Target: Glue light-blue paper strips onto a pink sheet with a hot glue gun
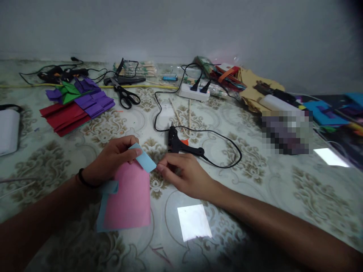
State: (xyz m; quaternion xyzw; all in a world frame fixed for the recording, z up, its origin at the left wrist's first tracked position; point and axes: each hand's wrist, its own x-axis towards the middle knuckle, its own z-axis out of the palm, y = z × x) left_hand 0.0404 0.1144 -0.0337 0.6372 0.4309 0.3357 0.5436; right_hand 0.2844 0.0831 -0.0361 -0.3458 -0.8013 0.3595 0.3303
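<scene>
Between thumb and fingers, my left hand [121, 149] pinches a small light-blue paper piece [145, 159]. The thumb and forefinger of my right hand [184, 172] close on its lower right corner. Below the left hand lies a pink paper sheet [132, 200], with a light-blue paper [101, 217] showing along its left and bottom edges. A small blue strip [112, 187] overlaps the pink sheet's left side, close to the left wrist. Just beyond the right hand, a black hot glue gun [181, 144] rests on the patterned cloth.
Black-handled scissors [127, 96] lie near folded red paper [66, 117] and purple paper [98, 102]. Behind the glue gun are thin wooden sticks [190, 113] and a white power strip [194, 92] with plugged-in cords. A white device [9, 130] stands at the left edge.
</scene>
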